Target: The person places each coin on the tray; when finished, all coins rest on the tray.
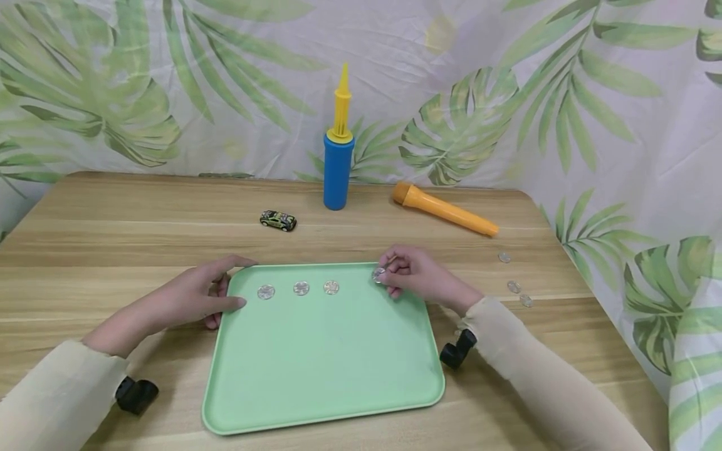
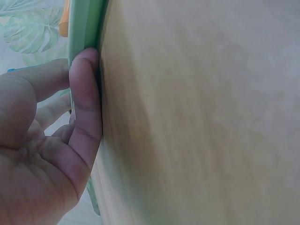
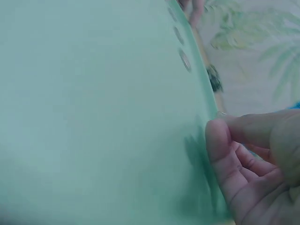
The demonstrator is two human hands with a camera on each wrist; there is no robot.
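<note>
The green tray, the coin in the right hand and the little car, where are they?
Green tray (image 1: 333,351): head view, its bare middle.
Held coin (image 1: 376,274): head view, its uncovered part.
Little car (image 1: 278,220): head view, middle of its body.

Tray (image 1: 327,357): light green. Coins (image 1: 301,288) on tray: silver. Behind tray: pump (image 1: 337,172), blue and yellow; microphone (image 1: 449,210), orange; cloth (image 1: 248,106), white with green leaf print. Table (image 1: 141,216) beneath tray: brown wood grain.

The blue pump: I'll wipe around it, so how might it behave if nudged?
The blue pump would probably tip easily, standing tall on a narrow base. Once down, it could roll, being round-sided. Its plastic look suggests little weight.
</note>
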